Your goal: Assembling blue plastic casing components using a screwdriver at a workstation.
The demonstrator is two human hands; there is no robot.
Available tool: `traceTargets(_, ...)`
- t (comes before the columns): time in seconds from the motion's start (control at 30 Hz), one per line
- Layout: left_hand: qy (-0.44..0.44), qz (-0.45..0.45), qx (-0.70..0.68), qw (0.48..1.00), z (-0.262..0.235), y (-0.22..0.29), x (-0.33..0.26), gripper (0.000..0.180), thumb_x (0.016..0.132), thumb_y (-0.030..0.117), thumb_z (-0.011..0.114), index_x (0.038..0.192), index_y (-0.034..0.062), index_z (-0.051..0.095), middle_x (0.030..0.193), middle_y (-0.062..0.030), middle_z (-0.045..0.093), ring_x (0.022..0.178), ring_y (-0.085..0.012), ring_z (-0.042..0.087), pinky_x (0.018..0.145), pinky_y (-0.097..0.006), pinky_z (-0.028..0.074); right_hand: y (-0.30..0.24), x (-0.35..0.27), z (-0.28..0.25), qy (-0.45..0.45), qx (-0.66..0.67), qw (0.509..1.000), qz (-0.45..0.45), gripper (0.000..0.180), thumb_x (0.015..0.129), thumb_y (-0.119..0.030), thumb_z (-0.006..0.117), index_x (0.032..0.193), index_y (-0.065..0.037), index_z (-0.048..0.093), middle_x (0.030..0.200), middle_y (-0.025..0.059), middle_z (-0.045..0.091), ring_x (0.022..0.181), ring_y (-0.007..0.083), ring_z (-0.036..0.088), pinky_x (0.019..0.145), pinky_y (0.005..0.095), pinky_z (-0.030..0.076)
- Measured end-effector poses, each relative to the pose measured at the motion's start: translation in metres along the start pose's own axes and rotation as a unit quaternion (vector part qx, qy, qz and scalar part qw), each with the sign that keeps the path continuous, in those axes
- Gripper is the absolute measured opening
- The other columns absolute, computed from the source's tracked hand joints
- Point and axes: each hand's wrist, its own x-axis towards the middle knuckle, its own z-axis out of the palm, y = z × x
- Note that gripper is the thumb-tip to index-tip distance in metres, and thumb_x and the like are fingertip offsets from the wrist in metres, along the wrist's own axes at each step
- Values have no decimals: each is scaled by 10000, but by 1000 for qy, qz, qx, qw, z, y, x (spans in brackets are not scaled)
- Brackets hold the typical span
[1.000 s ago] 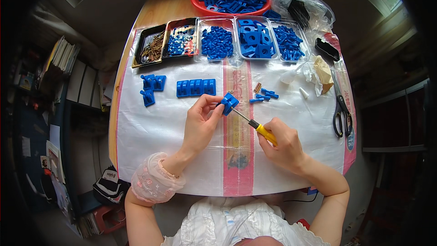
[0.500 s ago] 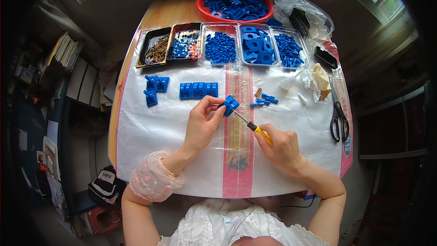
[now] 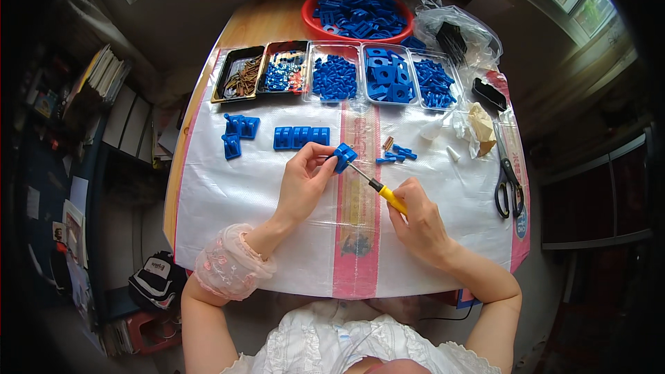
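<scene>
Near the middle of the table, my left hand (image 3: 305,176) pinches a small blue plastic block (image 3: 343,156) between thumb and fingers. My right hand (image 3: 418,220) is closed around the yellow handle of a screwdriver (image 3: 393,199), whose metal shaft points up-left with its tip at the block. Just beyond my left hand stands a row of blue blocks (image 3: 302,137). Farther left lies a small group of blue pieces with upright knobs (image 3: 239,131). To the right of the held block are loose blue pegs (image 3: 396,154) and a few brass-coloured screws (image 3: 388,143).
Trays of brass screws (image 3: 243,82), small metal and red parts (image 3: 282,73), blue pegs (image 3: 334,77) and blue plates (image 3: 389,76) line the back. Behind them sits a red basin (image 3: 410,22) of blue parts. Black scissors (image 3: 509,187), a white nozzle (image 3: 453,154) and crumpled paper (image 3: 479,123) lie right.
The view has shifted slightly. The block is tilted a little differently in my left hand, and my right hand on the screwdriver has turned, its fingers more upright. Both grips remain.
</scene>
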Motion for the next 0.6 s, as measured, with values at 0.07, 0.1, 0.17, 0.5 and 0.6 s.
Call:
traceTargets(0.07,-2,-1,1,1000,0,0,0,120,1015,36,635,1114,-32,635,1035,-66,706,962,-105,686,859,-250,581,-1,1,0,19,-26,999,-18,325,864,-57,768,1074,-4,525,955,160,568,639,352,626,494,420,489)
traceTargets(0.1,0,1,-1,1000,0,-1,0,119,1015,35,635,1113,-32,635,1033,-66,706,961,-104,686,857,-248,581,-3,3,-1,28,-39,998,-28,302,862,-67,776,1046,-2,546,932,151,568,624,334,626,484,408,485)
traceTargets(0.17,3,4,-5,1000,-2,-3,-1,117,1014,34,635,1111,-32,635,1031,-65,706,959,-102,686,854,-246,581,-10,8,-11,26,-88,995,-37,234,873,-90,774,1005,-14,595,861,122,599,576,298,620,473,395,477)
traceTargets(0.5,-2,15,30,999,1,-1,-3,114,1010,37,638,1104,-28,638,1024,-70,701,973,-106,685,834,-253,595,-3,6,-13,-27,-72,996,43,288,935,-224,756,1140,-68,625,674,111,678,526,284,660,473,380,473)
traceTargets(0.6,0,16,28,999,1,-2,-3,114,1010,38,638,1102,-29,639,1026,-72,700,975,-107,685,831,-255,600,-10,11,-17,-53,-13,995,84,329,935,-212,756,1167,-65,576,657,139,666,533,321,665,481,395,483)
